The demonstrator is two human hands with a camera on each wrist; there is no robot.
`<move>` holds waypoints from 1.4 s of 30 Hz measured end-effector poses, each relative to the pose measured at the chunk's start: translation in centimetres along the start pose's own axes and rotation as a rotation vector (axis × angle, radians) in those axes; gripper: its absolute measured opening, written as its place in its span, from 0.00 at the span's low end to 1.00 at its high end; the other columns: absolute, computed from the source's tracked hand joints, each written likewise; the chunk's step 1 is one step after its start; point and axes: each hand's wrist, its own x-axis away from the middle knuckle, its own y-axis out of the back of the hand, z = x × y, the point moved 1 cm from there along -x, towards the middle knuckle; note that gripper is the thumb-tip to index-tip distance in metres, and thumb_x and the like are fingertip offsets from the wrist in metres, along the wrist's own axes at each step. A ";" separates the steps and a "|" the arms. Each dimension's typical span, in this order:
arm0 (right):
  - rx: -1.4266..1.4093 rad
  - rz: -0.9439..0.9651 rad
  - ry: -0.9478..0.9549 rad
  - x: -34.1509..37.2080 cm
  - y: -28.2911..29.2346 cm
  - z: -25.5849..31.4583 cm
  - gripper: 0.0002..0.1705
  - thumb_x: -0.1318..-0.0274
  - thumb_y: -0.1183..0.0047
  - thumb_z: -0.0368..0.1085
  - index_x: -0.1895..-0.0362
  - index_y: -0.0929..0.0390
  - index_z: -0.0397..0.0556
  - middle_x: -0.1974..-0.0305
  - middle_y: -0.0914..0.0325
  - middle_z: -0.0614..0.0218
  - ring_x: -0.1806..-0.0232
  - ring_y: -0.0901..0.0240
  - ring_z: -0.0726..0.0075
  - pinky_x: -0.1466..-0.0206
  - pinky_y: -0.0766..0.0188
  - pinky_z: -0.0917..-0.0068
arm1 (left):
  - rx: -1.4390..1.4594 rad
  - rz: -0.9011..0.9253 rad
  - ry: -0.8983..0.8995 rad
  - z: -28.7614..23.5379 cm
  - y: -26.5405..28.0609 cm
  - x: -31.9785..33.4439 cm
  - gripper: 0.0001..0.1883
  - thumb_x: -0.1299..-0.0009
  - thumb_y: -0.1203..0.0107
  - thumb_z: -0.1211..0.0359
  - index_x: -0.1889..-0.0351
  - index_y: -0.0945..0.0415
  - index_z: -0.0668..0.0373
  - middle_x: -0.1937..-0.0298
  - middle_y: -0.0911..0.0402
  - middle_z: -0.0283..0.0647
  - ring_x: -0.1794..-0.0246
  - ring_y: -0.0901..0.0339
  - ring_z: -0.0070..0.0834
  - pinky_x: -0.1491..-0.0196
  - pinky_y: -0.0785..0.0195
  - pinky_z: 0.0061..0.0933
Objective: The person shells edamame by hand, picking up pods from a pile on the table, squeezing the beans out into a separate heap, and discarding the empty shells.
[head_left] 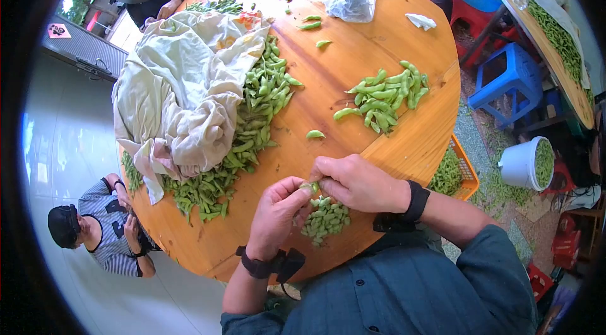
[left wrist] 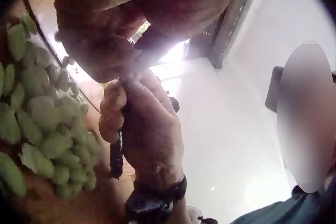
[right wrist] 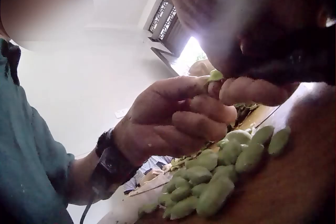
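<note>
My left hand [head_left: 278,205] pinches a green soybean pod [head_left: 310,187] between thumb and fingers, low over the table's near edge. From the other side, my right hand [head_left: 363,183] grips the same pod with curled fingers, the two sets of fingertips meeting. In the right wrist view a bit of the pod [right wrist: 215,75] pokes out between them; the rest is hidden by fingers. Right below the hands lies a small heap of shelled green beans [head_left: 325,221], filling the foreground of both wrist views.
A loose pile of pods [head_left: 385,96] lies ahead on the wooden table [head_left: 278,152]. A larger pod heap [head_left: 255,107] at left is partly under a pale cloth [head_left: 183,82]. A plastic bag [head_left: 350,0] sits at the far side. Two people sit around the table's left.
</note>
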 end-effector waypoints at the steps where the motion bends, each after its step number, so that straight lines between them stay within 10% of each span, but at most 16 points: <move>1: 0.020 -0.013 0.009 0.0 0.0 -0.1 0.06 0.40 0.47 0.31 0.61 0.27 0.42 0.72 0.22 0.46 0.66 0.21 0.37 0.63 0.26 0.51 | 0.000 0.001 0.000 0.1 -0.1 0.0 0.06 0.24 0.47 0.68 0.60 0.22 0.60 0.75 0.25 0.26 0.79 0.32 0.11 0.76 0.41 0.14; 16: 0.296 0.023 0.170 0.4 -0.2 0.0 0.13 0.41 0.42 0.38 0.67 0.31 0.43 0.74 0.24 0.49 0.66 0.22 0.38 0.63 0.26 0.50 | 0.016 0.060 0.044 0.8 0.5 -0.1 0.08 0.23 0.49 0.67 0.59 0.23 0.60 0.72 0.24 0.28 0.78 0.33 0.14 0.76 0.41 0.15; 24: 0.204 0.027 0.072 0.5 0.0 0.1 0.10 0.44 0.41 0.36 0.64 0.25 0.42 0.73 0.21 0.46 0.67 0.21 0.37 0.64 0.26 0.50 | -0.282 -0.087 -0.330 1.3 -1.0 0.0 0.09 0.23 0.47 0.71 0.48 0.24 0.64 0.57 0.18 0.32 0.61 0.22 0.16 0.61 0.26 0.20; 31: 0.031 -0.063 -0.066 0.4 0.8 0.5 0.12 0.47 0.42 0.35 0.61 0.22 0.41 0.72 0.21 0.46 0.67 0.20 0.42 0.63 0.24 0.57 | -0.354 -0.054 -0.105 1.0 -0.6 0.7 0.11 0.23 0.45 0.69 0.48 0.23 0.65 0.61 0.17 0.31 0.65 0.22 0.15 0.65 0.26 0.19; 42: -0.197 -0.131 -0.158 0.4 0.0 0.0 0.13 0.49 0.45 0.32 0.60 0.24 0.38 0.67 0.20 0.51 0.63 0.20 0.56 0.57 0.25 0.63 | -0.755 -0.213 -0.623 0.9 -2.3 1.1 0.09 0.35 0.36 0.73 0.58 0.22 0.64 0.70 0.20 0.44 0.71 0.19 0.33 0.67 0.26 0.30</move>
